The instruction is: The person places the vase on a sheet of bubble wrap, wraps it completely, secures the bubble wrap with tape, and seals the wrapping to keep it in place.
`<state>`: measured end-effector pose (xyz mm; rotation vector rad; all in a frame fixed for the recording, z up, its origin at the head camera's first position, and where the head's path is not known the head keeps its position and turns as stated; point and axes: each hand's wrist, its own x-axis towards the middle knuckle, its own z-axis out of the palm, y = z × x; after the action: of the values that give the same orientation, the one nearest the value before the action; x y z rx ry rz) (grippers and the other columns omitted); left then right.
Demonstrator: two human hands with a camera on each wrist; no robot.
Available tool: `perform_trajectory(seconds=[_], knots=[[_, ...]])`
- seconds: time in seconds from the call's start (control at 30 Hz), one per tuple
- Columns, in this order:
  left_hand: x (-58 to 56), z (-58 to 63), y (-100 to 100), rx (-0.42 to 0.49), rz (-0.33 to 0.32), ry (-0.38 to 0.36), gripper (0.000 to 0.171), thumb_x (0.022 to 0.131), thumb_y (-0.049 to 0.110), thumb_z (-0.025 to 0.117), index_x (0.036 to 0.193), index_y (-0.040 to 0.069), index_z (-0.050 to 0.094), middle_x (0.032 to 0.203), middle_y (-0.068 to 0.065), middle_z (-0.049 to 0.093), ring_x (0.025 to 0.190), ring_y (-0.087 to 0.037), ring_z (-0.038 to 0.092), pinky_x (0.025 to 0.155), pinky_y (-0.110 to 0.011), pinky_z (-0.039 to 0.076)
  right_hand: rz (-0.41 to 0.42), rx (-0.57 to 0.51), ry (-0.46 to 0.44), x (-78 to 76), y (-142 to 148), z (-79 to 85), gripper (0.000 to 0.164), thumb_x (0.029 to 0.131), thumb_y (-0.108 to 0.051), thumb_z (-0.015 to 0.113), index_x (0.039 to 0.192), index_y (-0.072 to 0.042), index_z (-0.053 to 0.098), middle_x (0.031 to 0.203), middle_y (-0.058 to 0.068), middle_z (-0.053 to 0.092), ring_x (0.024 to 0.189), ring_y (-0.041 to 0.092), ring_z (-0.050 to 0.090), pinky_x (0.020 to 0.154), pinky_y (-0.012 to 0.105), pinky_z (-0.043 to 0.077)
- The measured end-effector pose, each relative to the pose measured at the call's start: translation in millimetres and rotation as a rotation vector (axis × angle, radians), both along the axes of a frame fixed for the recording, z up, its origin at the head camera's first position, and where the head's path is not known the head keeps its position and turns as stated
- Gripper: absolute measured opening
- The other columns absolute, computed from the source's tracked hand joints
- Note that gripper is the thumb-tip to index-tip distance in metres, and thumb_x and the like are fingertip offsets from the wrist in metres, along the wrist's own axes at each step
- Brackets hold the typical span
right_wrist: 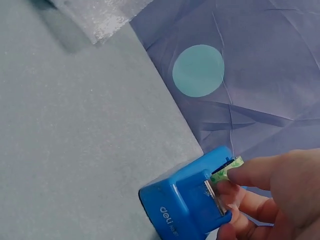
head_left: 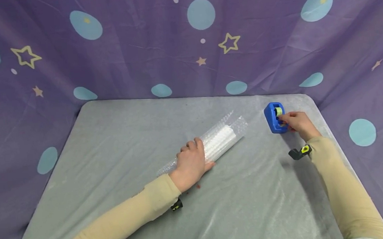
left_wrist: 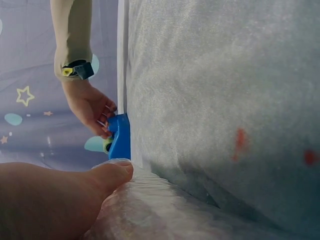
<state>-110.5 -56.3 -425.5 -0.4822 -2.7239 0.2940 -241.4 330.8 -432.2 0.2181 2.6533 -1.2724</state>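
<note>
A roll of bubble wrap (head_left: 219, 141) around something white lies slantwise on the table. My left hand (head_left: 191, 163) grips its near part, fingers over the top and thumb along the side; the thumb (left_wrist: 115, 175) presses the clear wrap (left_wrist: 150, 205) in the left wrist view. Farther right stands a blue tape dispenser (head_left: 272, 118) with a small green-patterned tape roll (right_wrist: 226, 169). At its metal cutting edge (right_wrist: 214, 197), my right hand (head_left: 299, 123) pinches the tape between thumb and finger. The tape end is mostly hidden by the fingers.
A grey cloth covers the table (head_left: 128, 128), with small red marks (left_wrist: 241, 142) on it. Purple curtains (head_left: 159, 54) with stars and blue spots hang behind and at both sides. The dispenser stands near the table's far right corner.
</note>
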Motion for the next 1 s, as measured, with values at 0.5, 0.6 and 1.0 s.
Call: perform_trajectory(seconds=[0.5,0.6,1.0], knots=[[-0.9,-5.3,-0.2,0.013,0.004,0.018,0.092,0.071,0.076,0.054,0.118,-0.003,0.055,0.084,-0.015,0.061,0.05,-0.021,0.055,0.034,-0.028,0.039,-0.267,-0.336,-0.166,10.1,-8.3,-6.1,0.034,0.09,-0.037,0.06,0.095,-0.005,0.048,0.068,-0.007,0.054,0.058,0.004,0.054,0.055,0.023,0.048],[-1.1,-6.1,-0.7,0.003,-0.002,0.047,0.092,0.07,0.077,0.054,0.116,-0.003,0.056,0.083,-0.014,0.061,0.049,-0.02,0.054,0.033,-0.027,0.038,-0.321,-0.503,-0.174,12.0,-11.0,-6.0,0.028,0.091,-0.03,0.06,0.094,-0.006,0.047,0.075,-0.005,0.054,0.06,0.005,0.057,0.055,0.021,0.05],[-0.6,-4.9,-2.1,-0.012,-0.009,0.051,0.091,0.072,0.076,0.054,0.116,-0.004,0.056,0.082,-0.013,0.061,0.048,-0.019,0.054,0.033,-0.027,0.039,-0.299,-0.987,-0.008,39.0,-17.8,-17.9,0.014,0.093,-0.003,0.053,0.084,-0.002,0.043,0.084,0.008,0.058,0.08,0.015,0.063,0.086,0.028,0.05]])
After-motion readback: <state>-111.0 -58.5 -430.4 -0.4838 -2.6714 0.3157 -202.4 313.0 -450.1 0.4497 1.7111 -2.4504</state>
